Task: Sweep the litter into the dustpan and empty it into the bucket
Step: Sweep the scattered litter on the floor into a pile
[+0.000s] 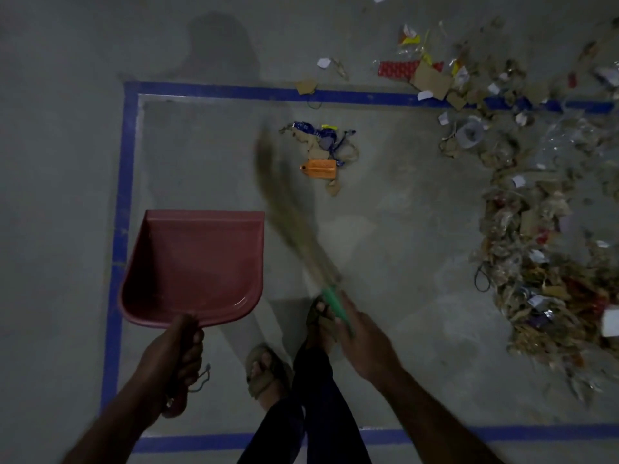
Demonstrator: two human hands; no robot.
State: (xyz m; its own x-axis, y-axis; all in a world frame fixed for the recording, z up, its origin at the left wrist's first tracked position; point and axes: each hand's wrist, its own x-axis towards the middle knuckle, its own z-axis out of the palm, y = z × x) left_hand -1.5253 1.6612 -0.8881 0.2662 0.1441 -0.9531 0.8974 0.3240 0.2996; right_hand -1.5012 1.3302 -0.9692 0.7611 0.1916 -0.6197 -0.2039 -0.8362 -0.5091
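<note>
Grip, left: left hand [174, 360] has its fingers curled tight round the handle of the red dustpan [194, 266], forearm reaching in from the lower left corner.
Grip, right: right hand [363, 339] is wrapped round the green handle of the broom [291, 216], forearm entering from the lower right; the fingers are blurred, so how they lie cannot be told.
Dustpan: held level with its open mouth pointing away from the person, pan bare inside, set just left of the broom.
Broom: grass bristles slant up and to the left from the green handle, smeared by motion blur, tip near a small clump of litter [318, 142].
Litter: small clump with blue wrapper scraps and an orange tag [318, 169] lies inside the blue tape line [124, 182]; a large heap of litter [542, 209] of paper, cardboard and wrappers fills the right side of the floor [60, 128], well apart from the dustpan.
Person: 2 sandalled feet [268, 370] and dark trouser legs stand between the hands.
</note>
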